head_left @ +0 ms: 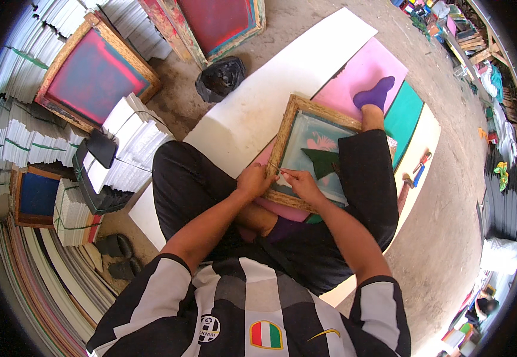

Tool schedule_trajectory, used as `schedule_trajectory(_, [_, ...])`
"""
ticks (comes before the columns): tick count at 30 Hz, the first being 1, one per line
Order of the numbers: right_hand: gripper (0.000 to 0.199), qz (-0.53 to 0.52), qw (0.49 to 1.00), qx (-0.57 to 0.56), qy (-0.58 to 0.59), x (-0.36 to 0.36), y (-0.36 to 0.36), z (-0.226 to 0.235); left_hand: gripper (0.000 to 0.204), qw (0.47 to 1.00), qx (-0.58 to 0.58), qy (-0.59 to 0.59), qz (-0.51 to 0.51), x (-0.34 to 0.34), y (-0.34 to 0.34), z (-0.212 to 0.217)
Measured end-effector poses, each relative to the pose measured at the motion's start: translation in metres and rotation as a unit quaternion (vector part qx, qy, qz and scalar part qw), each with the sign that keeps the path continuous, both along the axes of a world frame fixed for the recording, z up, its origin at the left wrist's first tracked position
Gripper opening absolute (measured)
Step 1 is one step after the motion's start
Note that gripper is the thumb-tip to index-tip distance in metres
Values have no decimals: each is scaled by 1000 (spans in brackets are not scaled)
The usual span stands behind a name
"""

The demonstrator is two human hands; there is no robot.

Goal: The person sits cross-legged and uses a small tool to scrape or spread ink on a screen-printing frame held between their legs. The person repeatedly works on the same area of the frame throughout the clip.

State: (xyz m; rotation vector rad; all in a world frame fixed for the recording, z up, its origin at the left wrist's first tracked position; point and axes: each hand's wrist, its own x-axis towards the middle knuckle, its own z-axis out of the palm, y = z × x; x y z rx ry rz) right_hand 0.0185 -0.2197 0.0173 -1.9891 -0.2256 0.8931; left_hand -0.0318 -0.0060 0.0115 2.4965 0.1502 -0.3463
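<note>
Between my bent legs lies a wooden screen-printing frame with a pale mesh panel. My left hand is closed round the frame's left side bar. Beside it, my right hand pinches at the same bar's inner edge, over the mesh. Whatever is between its fingertips is too small to make out. A dark green pointed piece rests on the mesh, to the right of a pink printed pattern. My right leg hides the frame's right part.
Under the frame are white, pink and green boards. Hand tools with red and blue handles lie at right. A black plastic bag stands beyond. More framed screens and tied paper stacks crowd the left.
</note>
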Motion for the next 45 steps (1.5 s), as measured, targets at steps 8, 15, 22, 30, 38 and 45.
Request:
schedule_trajectory(8, [33,30,984,-107,-136,-5,-12,63,56,1000,-22,13,15,-2,1,2])
schedule_trajectory(15, [32,58,962,-184,-195,-4,-8,56,56,1000,-23,4,8,-2,1,-4])
schedule_trajectory(22, [32,58,953,-192,-225,-7,-9,58,55,999,-15,24,16,-1,-1,8])
schedule_trajectory(30, [36,159,902,-320,-244,-8,10,80,53,1000,-5,14,0,-2,0,4])
schedule_trajectory(38, [36,148,890,-350,-254,-31,27,57,52,999,29,-11,-14,-3,-4,-1])
schedule_trajectory(45, [40,185,909,-294,-230,-9,3,64,52,999,32,26,-17,0,-1,1])
